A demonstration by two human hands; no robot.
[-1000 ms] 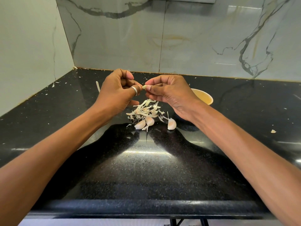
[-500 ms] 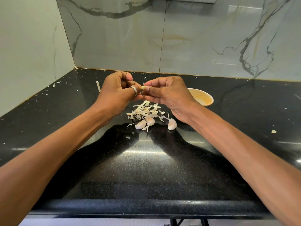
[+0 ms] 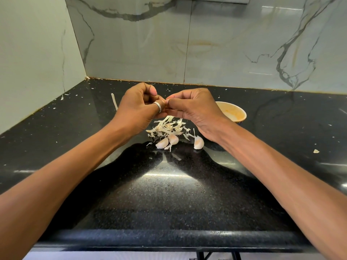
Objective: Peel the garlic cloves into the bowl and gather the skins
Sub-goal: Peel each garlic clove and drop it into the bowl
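Note:
My left hand (image 3: 137,107) and my right hand (image 3: 195,109) meet above the counter, fingers curled, both pinching one garlic clove (image 3: 166,100) that is almost hidden between the fingertips. Below them lies a pile of pale garlic skins (image 3: 167,128). Two unpeeled cloves (image 3: 168,141) sit at the pile's near edge and a third clove (image 3: 198,142) lies to their right. A small cream bowl (image 3: 233,111) stands behind my right hand, partly hidden by it; what it holds is hidden.
The black granite counter (image 3: 169,194) meets marble walls at the back and left. A long skin strip (image 3: 114,101) lies left of my left hand, a scrap (image 3: 316,151) at the right, and small flecks are scattered along the back.
Both hands have closed tighter together on the clove and shifted slightly; the right hand uncovers more of the bowl than a second ago.

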